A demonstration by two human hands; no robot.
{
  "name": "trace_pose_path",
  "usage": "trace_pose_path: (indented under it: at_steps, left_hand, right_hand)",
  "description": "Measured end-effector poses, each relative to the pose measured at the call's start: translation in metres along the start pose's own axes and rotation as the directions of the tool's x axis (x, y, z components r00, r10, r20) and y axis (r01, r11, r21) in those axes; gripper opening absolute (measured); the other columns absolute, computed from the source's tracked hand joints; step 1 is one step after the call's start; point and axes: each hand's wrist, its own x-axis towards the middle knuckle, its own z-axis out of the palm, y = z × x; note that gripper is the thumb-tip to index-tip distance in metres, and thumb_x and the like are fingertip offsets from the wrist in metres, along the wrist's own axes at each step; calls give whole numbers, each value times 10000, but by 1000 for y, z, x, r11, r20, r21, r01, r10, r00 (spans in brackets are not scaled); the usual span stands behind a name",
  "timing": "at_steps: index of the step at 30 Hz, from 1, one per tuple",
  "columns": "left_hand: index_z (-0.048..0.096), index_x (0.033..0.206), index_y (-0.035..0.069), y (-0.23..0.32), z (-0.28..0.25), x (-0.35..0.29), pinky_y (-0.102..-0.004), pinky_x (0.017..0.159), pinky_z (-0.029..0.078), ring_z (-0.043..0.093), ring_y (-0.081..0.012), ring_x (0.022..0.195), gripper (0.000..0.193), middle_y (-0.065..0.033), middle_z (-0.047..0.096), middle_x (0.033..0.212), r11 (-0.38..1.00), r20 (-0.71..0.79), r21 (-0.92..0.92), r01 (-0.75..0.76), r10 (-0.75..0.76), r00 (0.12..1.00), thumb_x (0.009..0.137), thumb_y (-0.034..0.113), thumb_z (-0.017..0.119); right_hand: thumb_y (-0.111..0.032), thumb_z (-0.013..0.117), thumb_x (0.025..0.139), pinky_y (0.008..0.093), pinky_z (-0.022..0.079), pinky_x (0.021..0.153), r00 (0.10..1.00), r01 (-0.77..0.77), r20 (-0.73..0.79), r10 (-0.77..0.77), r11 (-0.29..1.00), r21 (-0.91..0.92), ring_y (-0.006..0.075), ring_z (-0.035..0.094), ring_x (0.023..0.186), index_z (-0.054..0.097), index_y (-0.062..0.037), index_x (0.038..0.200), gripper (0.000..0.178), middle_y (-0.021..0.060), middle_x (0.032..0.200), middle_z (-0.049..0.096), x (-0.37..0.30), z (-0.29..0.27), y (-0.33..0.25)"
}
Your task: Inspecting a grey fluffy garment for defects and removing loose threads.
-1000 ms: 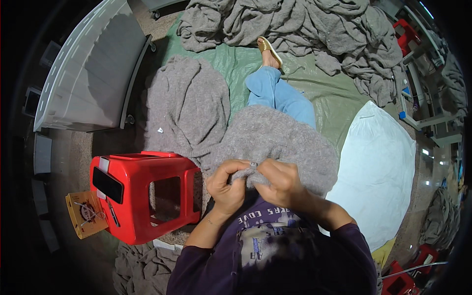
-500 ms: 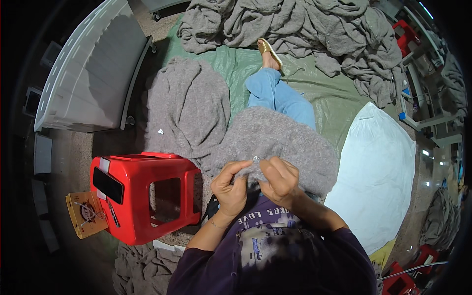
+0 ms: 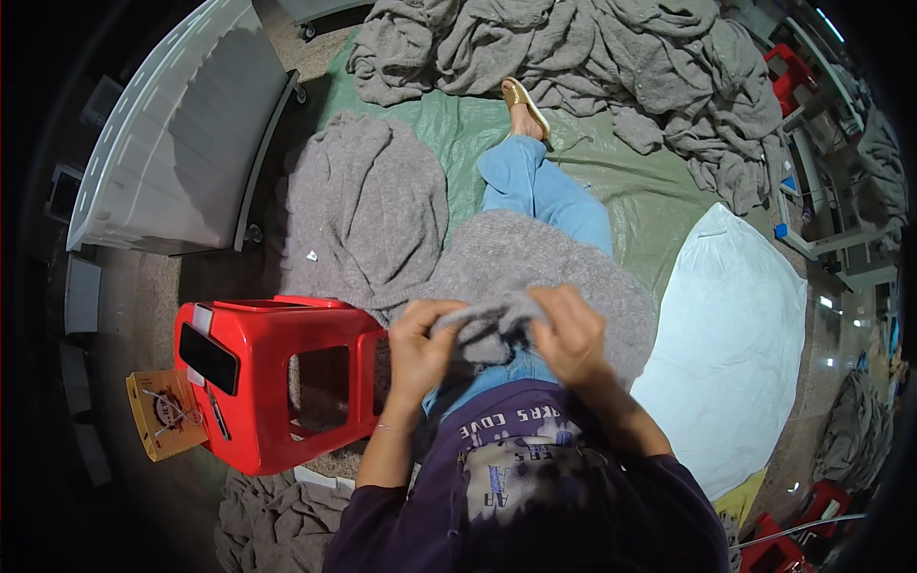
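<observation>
A fuzzy grey knitted piece (image 3: 564, 253) lies across my lap over light blue jeans (image 3: 535, 177). Its near edge is bunched and lifted between my two hands. My left hand (image 3: 420, 346) pinches the edge on one side, thumb and fingers closed on it. A short way to the right, my right hand (image 3: 571, 329) grips the same edge, its outline slightly blurred. Folds of the knit hang between the hands. Beside my lap on the left, another heap of grey knit (image 3: 358, 210) carries a small white tag (image 3: 311, 256).
A red stool (image 3: 263, 382) at left bears a phone (image 3: 210, 360), with a yellow box (image 3: 167, 413) beside it. Behind it stands a wheeled white bin (image 3: 181, 143). Grey knits (image 3: 573, 57) are piled far ahead on a green sheet (image 3: 650, 201). A stuffed white sack (image 3: 731, 344) lies right.
My hands have moved apart and now raise the edge of the knitted piece between them. The small pale bit between my fingertips no longer shows.
</observation>
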Motion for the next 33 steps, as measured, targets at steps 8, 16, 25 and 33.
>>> trace_pose_path:
  at_steps: [8,16,25,33]
  left_hand:
    - [631,894,25,-15,-41,1,-199,646,427,554,-47,711,156,9,632,807,652,217,-604,458,-419,882,828,143,709]
    - [627,878,6,31,-17,9,-205,668,437,555,-63,729,131,-9,634,826,647,322,-619,445,-308,895,812,86,707]
    - [641,875,5,32,6,8,-182,661,463,588,-61,715,114,-22,650,807,541,444,-617,571,-360,821,782,8,706]
    - [615,846,14,24,24,4,-186,655,463,572,-59,697,116,-23,630,806,631,183,-673,386,-363,914,758,-57,639]
  right_hand:
    - [70,510,739,266,445,665,947,-250,209,243,968,9,226,596,776,595,12,928,215,130,842,598,-4,-48,38]
    - [-51,629,714,234,401,650,944,-314,235,233,857,409,102,475,687,591,-21,964,254,-19,760,495,36,-81,-14]
    - [-79,635,837,246,383,630,852,-461,467,236,763,454,115,466,652,606,6,784,103,28,693,508,22,-2,-10]
    - [-20,596,835,314,407,555,954,-231,266,139,906,355,205,531,605,588,5,818,31,92,679,502,13,10,-22]
